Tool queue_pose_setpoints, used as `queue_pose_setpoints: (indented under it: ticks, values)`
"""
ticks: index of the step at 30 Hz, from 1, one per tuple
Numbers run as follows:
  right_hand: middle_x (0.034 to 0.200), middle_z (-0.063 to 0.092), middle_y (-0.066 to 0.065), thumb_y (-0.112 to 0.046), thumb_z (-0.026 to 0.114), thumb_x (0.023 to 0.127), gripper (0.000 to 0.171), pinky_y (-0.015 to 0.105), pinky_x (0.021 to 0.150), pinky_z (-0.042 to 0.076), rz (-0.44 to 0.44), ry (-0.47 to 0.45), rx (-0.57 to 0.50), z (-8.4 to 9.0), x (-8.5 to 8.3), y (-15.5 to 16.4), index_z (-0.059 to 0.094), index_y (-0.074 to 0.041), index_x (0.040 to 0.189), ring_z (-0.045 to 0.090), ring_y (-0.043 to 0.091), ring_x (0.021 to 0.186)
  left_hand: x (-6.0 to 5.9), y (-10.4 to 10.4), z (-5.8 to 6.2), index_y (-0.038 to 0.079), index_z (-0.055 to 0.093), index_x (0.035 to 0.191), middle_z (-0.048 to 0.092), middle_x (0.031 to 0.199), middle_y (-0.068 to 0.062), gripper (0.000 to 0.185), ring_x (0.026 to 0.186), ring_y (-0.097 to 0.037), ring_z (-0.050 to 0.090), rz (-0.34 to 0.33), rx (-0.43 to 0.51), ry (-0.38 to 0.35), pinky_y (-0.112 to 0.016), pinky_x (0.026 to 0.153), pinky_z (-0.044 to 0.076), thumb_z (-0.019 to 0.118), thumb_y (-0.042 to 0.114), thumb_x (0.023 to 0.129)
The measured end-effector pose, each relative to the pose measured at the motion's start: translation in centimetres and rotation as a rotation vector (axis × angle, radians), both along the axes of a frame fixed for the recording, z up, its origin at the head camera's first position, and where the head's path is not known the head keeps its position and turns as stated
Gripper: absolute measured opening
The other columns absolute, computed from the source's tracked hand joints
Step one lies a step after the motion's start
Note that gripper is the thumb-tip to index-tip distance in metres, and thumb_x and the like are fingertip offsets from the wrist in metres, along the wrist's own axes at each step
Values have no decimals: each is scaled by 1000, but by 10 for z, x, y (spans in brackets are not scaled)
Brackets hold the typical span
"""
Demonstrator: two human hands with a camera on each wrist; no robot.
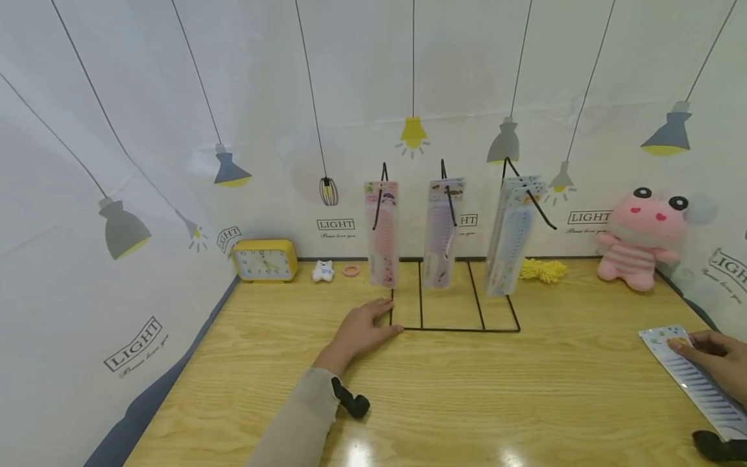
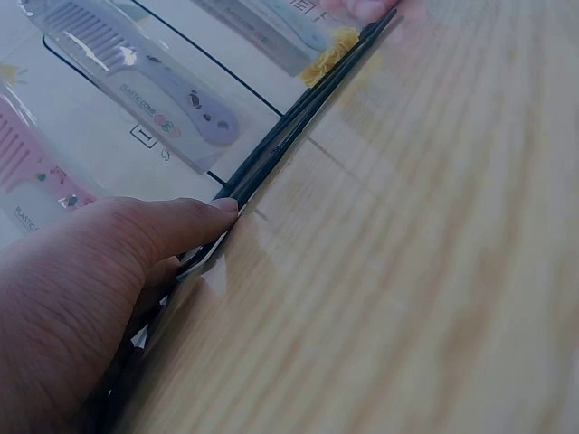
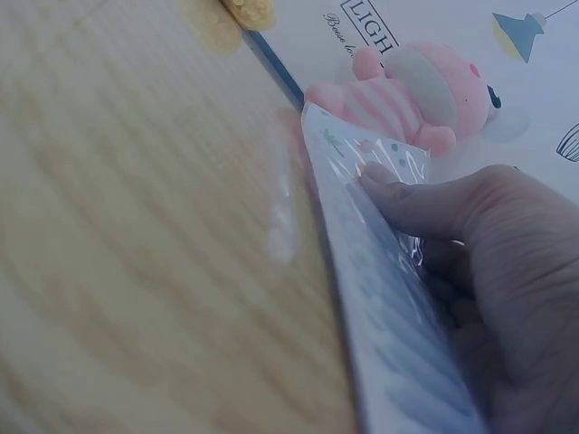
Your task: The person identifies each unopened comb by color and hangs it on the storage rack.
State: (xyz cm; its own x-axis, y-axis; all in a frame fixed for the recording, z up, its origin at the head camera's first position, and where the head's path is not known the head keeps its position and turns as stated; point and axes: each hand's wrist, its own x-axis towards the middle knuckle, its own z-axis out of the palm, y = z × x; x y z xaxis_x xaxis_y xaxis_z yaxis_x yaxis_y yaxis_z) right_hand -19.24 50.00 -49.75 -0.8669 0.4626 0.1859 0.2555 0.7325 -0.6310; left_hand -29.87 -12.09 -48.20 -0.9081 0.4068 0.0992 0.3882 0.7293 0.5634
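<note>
We press our left hand [image 1: 366, 326], fingers flat and holding nothing, on the black wire display rack's [image 1: 461, 329] base mid-counter to steady it, while our right hand [image 1: 719, 360] grips the blue packaged comb [image 1: 694, 381] near the counter's right edge.

Yellow clock [image 1: 264, 261], white figurine [image 1: 322, 270], pink ring [image 1: 351, 271], yellow yarn [image 1: 543, 270], pink plush [image 1: 640, 237] along the wall

- The left hand [image 1: 363, 327] reaches forward on an outstretched, sleeved arm, palm down, fingers straight and resting flat.
- The right hand [image 1: 716, 361] lies low at the near right, its fingers [image 3: 412, 204] pressing down, thumb tucked underneath.
</note>
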Motion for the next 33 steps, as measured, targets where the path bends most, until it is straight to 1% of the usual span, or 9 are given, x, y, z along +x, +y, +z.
queue_pose_setpoints:
  ticks: [6, 9, 11, 14, 18, 22, 28, 31, 33]
  values:
    - [106, 59, 30, -26, 71, 95, 52, 22, 61, 34, -38, -27, -39, 5, 1, -2, 55, 16, 120, 44, 4, 70, -1, 1, -2, 20, 50, 150, 43, 157, 0, 73, 145, -24, 37, -8, 4, -2, -45, 119, 30, 64, 61, 92]
    - [84, 63, -1, -34, 72, 94, 60, 18, 60, 35, -18, 16, -76, 12, 3, -4, 54, 16, 123, 43, -5, 68, -1, 1, -3, 20, 50, 150, 43, 156, 1, 73, 145, -23, 37, -10, 10, 2, -45, 119, 30, 63, 61, 92]
    - [77, 52, -24, -38, 72, 93, 64, 14, 57, 35, -10, 59, -99, 17, 3, -7, 55, 16, 124, 38, -13, 65, 1, 1, -1, 20, 50, 150, 43, 156, 0, 72, 145, -24, 37, -9, 17, 0, -45, 119, 31, 64, 60, 92]
    - [76, 39, -40, -36, 73, 93, 50, 11, 55, 36, -9, 139, -144, 26, 1, -15, 61, 9, 112, 42, -13, 65, 3, 0, 2, 18, 50, 150, 43, 156, -1, 71, 145, -25, 38, -6, 23, -3, -46, 119, 31, 65, 58, 92]
    - [82, 42, -38, -40, 71, 94, 16, 7, 58, 37, -38, 204, -227, 42, -3, -26, 59, -31, 97, 44, -12, 71, 4, 1, 5, 17, 51, 150, 44, 156, -4, 71, 145, -26, 38, -6, 24, 6, -46, 119, 31, 66, 56, 92]
    - [92, 43, -32, -45, 69, 94, 21, 3, 62, 36, -64, 245, -301, 58, -7, -39, 49, -48, 99, 43, -9, 79, 3, 1, 4, 16, 52, 149, 45, 155, -5, 71, 144, -27, 39, -10, 31, 17, -47, 118, 32, 65, 56, 93]
    - [99, 50, -21, -36, 68, 97, 12, 3, 63, 39, 17, 366, -386, 86, -13, -60, 57, -38, 104, 46, 1, 84, 2, 1, 4, 18, 51, 150, 44, 156, -3, 71, 144, -26, 38, -5, 13, 7, -45, 119, 31, 65, 57, 92]
    - [101, 54, -15, -29, 66, 99, 11, 4, 63, 42, 105, 439, -417, 105, -14, -74, 62, -28, 109, 48, 3, 83, 3, 1, 4, 17, 51, 150, 44, 156, -4, 71, 144, -27, 39, -9, 20, 8, -47, 118, 32, 65, 57, 92]
    - [102, 59, -11, -21, 66, 99, 11, 5, 65, 46, 204, 533, -523, 116, -15, -85, 66, -18, 109, 52, 6, 84, 3, 1, 3, 17, 51, 149, 44, 156, -3, 71, 144, -27, 38, -9, 28, 6, -47, 118, 31, 65, 57, 92]
